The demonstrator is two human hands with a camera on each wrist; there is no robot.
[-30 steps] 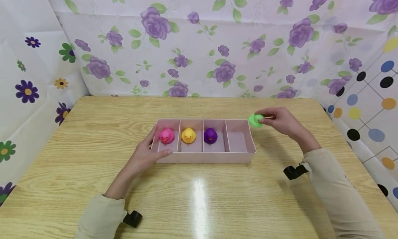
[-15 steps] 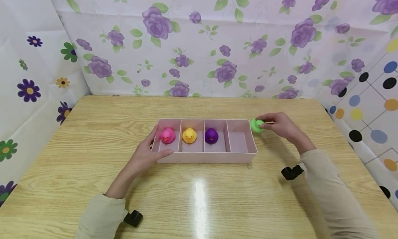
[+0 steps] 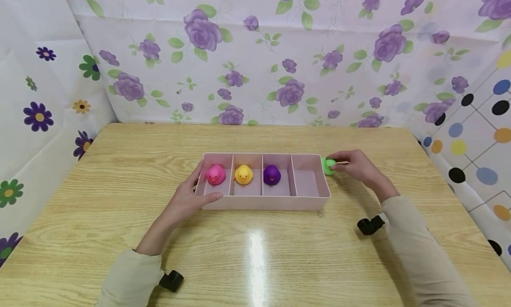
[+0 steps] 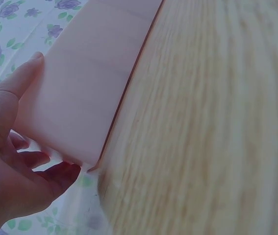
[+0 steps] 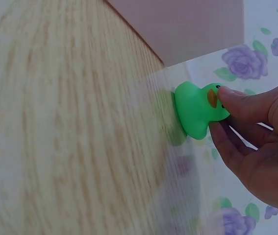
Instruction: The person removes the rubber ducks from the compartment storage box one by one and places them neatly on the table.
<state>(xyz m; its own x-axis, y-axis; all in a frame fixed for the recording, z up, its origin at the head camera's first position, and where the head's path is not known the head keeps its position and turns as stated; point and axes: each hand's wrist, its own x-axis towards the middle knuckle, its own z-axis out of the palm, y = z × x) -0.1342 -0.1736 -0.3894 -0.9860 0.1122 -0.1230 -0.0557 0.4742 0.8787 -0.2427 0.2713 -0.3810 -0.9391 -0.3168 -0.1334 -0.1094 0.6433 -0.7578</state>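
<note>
Check the green duck (image 5: 191,111), just off the 3 o'clock end of the pink tray (image 3: 263,203). Probably light, squishy, tough to break; best grabbed by the head. Pinched there by the right hand (image 3: 356,166), with thumb and fingers nearly together. See the left hand (image 3: 186,198) at 9 o'clock, holding the pink tray in a wide grip.
</note>
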